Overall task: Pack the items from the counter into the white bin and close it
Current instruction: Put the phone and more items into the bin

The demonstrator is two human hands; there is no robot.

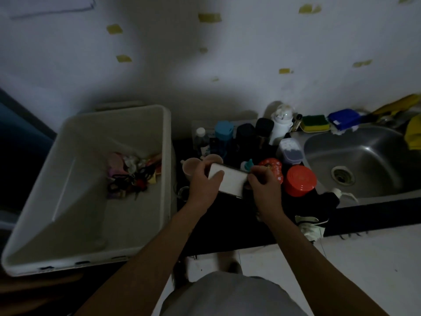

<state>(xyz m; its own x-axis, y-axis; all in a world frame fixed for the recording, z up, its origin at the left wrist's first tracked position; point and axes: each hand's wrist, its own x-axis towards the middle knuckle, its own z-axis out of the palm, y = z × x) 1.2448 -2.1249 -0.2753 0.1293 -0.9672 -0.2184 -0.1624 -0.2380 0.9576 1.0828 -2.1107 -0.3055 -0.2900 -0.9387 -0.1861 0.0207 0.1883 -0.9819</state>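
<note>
A large white bin [68, 224] stands open on the left, with a small heap of hair ties and trinkets [132, 174] on its floor. Over the dark counter [364, 213], both hands hold a flat white rectangular item [232, 181] with a dark edge. My left hand [202, 185] grips its left end, thumb on top. My right hand [264, 185] pinches its right end. Behind it stand bottles [224, 133], two tan cups [193, 167], a red patterned tin [273, 167] and a red-lidded jar [300, 181].
A steel sink [364, 156] lies to the right, with sponges [315, 123] and a blue scrubber [344, 118] on its rim. A white flask [281, 124] and a clear box [290, 151] stand near it. A white pump top [341, 195] sits by the counter's front edge.
</note>
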